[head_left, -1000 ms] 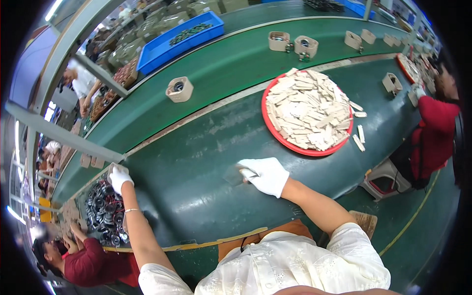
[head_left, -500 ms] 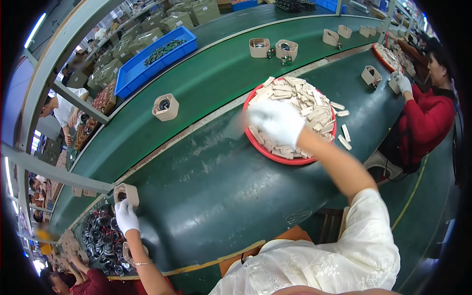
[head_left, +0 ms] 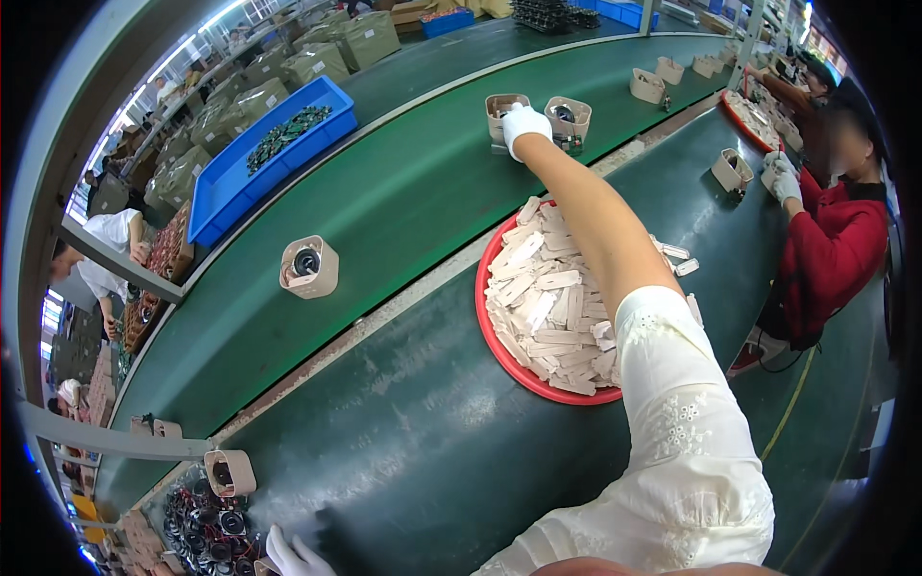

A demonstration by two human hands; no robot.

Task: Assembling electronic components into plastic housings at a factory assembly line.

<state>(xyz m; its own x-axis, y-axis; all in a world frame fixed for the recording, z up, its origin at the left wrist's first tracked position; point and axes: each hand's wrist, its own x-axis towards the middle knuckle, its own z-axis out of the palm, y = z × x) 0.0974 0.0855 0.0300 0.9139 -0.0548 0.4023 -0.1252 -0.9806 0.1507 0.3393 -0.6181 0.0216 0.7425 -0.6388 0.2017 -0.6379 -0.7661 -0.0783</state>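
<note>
Lowered beside the speakers (head_left: 230, 523), the left hand (head_left: 296, 555) has come off the nearer box (head_left: 240, 470), fingers spread; the right hand (head_left: 525, 125) has moved past the red basin (head_left: 487, 322), probably set close for easy reach, to a farther box (head_left: 494, 113) on the green belt (head_left: 403, 221), its grip hidden.

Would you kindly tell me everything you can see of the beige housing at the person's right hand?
The beige housing is an open-topped box with rounded corners and matte walls that look like plastic. It stands upright on the green belt, opening upward, to the left of a similar housing and apart from it. The white-gloved right hand covers part of its right side and seems to touch it, though the exact grip is hidden. Its contents cannot be made out clearly.
</note>
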